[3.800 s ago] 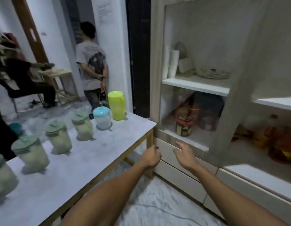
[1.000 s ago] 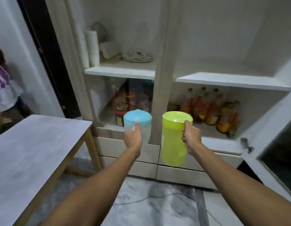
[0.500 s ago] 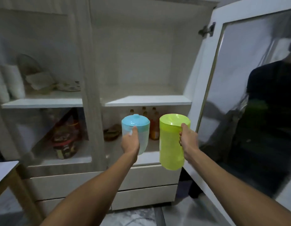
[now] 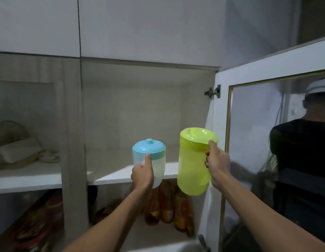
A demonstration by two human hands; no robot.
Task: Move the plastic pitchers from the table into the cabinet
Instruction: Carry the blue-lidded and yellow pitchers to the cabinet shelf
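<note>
My left hand [image 4: 142, 175] grips a small clear pitcher with a blue lid [image 4: 152, 155]. My right hand [image 4: 216, 160] holds the handle of a taller lime-green pitcher [image 4: 193, 164], tilted slightly. Both pitchers hang in the air in front of the cabinet's open right compartment, at the level of its white middle shelf [image 4: 110, 176]. That shelf is bare behind them. The table is out of view.
The glass cabinet door [image 4: 274, 135] stands open at the right, reflecting a person in a dark shirt. Bottles [image 4: 169, 210] stand on the lower shelf under the pitchers. The left compartment holds a basket and dishes [image 4: 18, 151] behind a vertical divider [image 4: 73, 142].
Both pitchers have risen from below the middle shelf to its level, closer to the open compartment. The view has tilted upward, showing the cabinet's top.
</note>
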